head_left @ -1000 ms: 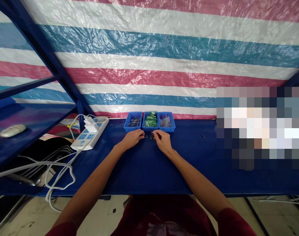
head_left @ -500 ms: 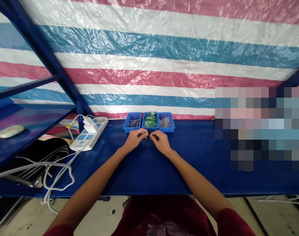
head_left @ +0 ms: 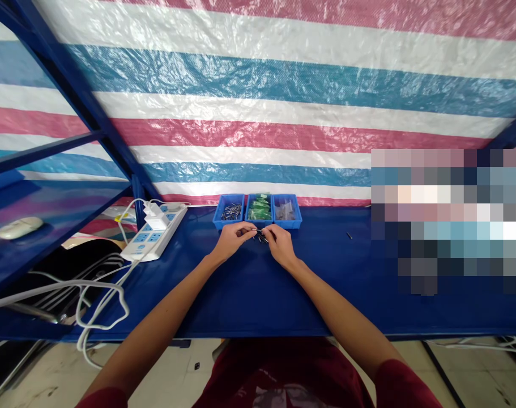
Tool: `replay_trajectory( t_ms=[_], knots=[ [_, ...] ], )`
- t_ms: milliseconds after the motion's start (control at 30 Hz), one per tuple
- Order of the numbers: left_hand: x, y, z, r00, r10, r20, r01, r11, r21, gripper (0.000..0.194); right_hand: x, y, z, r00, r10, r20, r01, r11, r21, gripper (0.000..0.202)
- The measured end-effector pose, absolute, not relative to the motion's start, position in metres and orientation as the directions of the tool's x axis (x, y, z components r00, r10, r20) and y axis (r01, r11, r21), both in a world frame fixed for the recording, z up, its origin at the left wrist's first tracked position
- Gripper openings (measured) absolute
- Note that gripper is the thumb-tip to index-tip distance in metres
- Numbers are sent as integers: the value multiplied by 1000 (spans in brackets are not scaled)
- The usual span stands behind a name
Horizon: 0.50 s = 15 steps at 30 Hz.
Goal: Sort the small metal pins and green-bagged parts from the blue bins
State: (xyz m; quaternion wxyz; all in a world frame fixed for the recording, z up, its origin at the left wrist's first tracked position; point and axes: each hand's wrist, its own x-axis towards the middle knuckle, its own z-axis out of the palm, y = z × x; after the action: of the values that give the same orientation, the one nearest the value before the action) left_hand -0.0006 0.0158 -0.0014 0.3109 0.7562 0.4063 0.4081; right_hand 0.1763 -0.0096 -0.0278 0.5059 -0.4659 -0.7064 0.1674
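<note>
My left hand (head_left: 233, 240) and my right hand (head_left: 280, 243) meet over the blue table, thumbs and fingers pinched. Between their fingertips stretches a small thin shiny rod (head_left: 259, 230), gripped at both ends. Several small dark and silver rods (head_left: 263, 239) lie on the table just beneath the fingers. Right behind the hands stand three blue bins. The left bin (head_left: 228, 225) has many short black and silver rods (head_left: 231, 212) in it. Green packets (head_left: 260, 211) fill the middle one, and clear plastic pieces or bags (head_left: 285, 211) the right one.
A white power strip (head_left: 156, 235) with plugged-in chargers sits on the left, its white cables (head_left: 100, 306) looping down the table. One dark rod (head_left: 349, 235) lies alone to the right. A computer mouse (head_left: 20, 228) rests on the left shelf. The far right is pixelated.
My fingertips have drawn slightly apart, the right hand shifting a little to the right. The thin rod and the loose rods below now show more clearly between them.
</note>
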Motion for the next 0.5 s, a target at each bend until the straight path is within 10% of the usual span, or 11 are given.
replay_trajectory(
  t_ms=[500],
  knots=[
    [-3,13,5,350,845,405,340,-517,785,34,173,-15,-24,-81,824,561,391,544,-743,23]
  ],
)
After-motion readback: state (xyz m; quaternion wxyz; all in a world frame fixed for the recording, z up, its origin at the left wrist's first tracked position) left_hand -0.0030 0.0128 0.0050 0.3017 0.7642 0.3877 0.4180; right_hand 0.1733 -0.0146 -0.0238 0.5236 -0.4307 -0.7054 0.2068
